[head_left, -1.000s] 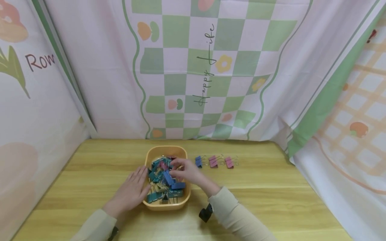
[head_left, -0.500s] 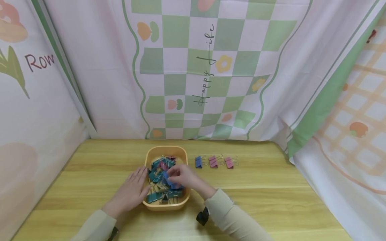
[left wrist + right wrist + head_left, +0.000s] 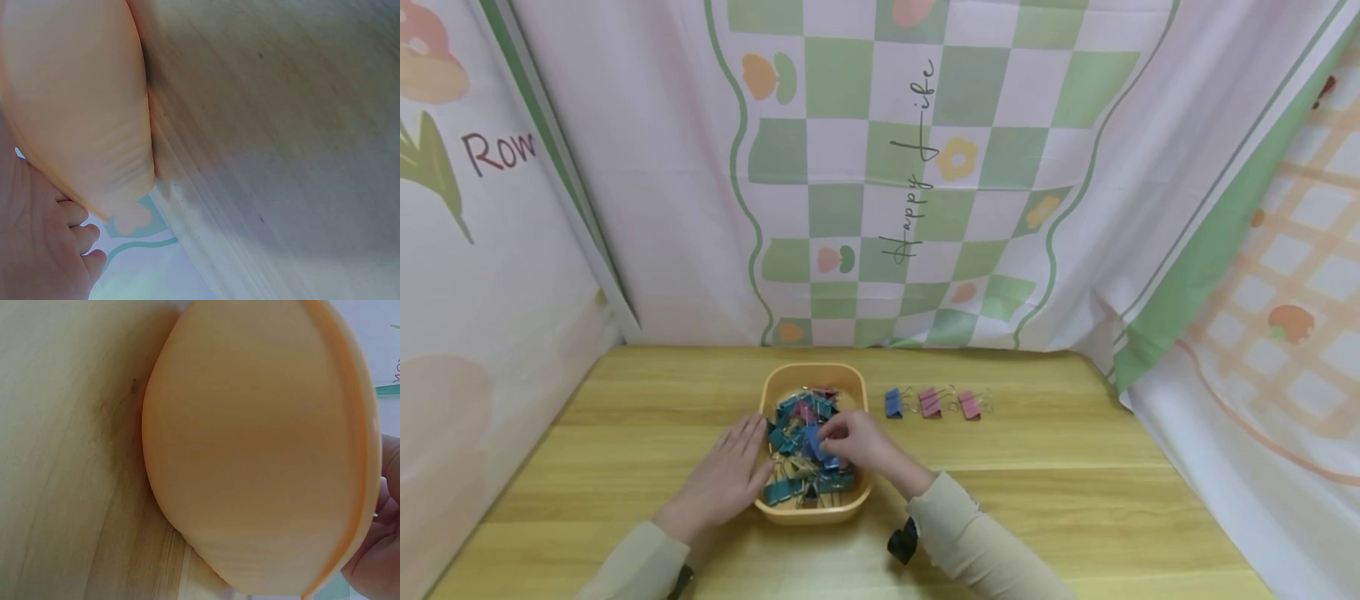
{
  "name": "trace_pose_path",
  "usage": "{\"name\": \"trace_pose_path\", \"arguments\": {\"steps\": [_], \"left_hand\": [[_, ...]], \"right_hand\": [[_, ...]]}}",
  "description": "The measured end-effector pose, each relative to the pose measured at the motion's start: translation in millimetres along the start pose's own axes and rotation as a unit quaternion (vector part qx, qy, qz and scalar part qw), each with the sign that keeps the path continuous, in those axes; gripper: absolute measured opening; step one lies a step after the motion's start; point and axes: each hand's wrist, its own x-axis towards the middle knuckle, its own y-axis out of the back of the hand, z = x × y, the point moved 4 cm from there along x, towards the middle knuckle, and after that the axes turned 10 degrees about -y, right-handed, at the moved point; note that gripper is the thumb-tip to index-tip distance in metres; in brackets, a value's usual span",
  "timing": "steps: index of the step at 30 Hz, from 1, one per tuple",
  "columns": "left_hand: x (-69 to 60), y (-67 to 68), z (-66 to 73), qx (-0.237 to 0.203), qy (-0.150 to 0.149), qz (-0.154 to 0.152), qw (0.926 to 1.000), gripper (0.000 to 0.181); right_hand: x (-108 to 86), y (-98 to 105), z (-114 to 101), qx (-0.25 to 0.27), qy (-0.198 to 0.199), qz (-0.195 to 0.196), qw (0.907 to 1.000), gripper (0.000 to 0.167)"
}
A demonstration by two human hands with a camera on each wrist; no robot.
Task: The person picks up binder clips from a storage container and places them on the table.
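An orange plastic basket (image 3: 816,517) full of binder clips stands on the table in the head view. Its left rim is touched by my left hand (image 3: 724,473), whose fingers lie straight. My right hand (image 3: 867,442) reaches over the right rim, and its thumb and index finger pinch a blue binder clip (image 3: 814,442) on the heap. Around that clip are teal binder clips (image 3: 784,492) and a few pink and yellow ones. Both wrist views show mostly the basket's outer wall (image 3: 250,437); there the clips are hidden.
Right of the basket, a blue binder clip (image 3: 893,403) and two pink binder clips (image 3: 931,403) lie in a row on the wooden table (image 3: 1060,500). A patterned curtain (image 3: 910,167) hangs behind the table's back edge.
My right hand has come down and slightly toward me in the basket, onto the blue clip, and then barely moved. The left hand has stayed on the rim.
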Motion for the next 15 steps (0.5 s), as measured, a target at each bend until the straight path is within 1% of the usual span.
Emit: {"name": "trace_pose_path", "arguments": {"steps": [4, 9, 15], "left_hand": [[-0.3, -0.4, -0.4, 0.0, -0.002, 0.0, 1.0, 0.061], [-0.3, -0.6, -0.3, -0.001, -0.002, -0.001, 1.0, 0.061], [-0.2, -0.9, -0.8, -0.003, 0.001, -0.002, 1.0, 0.061]], "right_hand": [[0.8, 2, 0, 0.0, -0.006, 0.01, 0.9999, 0.009], [1.1, 6, -2, 0.005, 0.004, 0.024, 0.9997, 0.008], [0.5, 12, -7, 0.041, 0.009, 0.026, 0.9988, 0.011]]}}
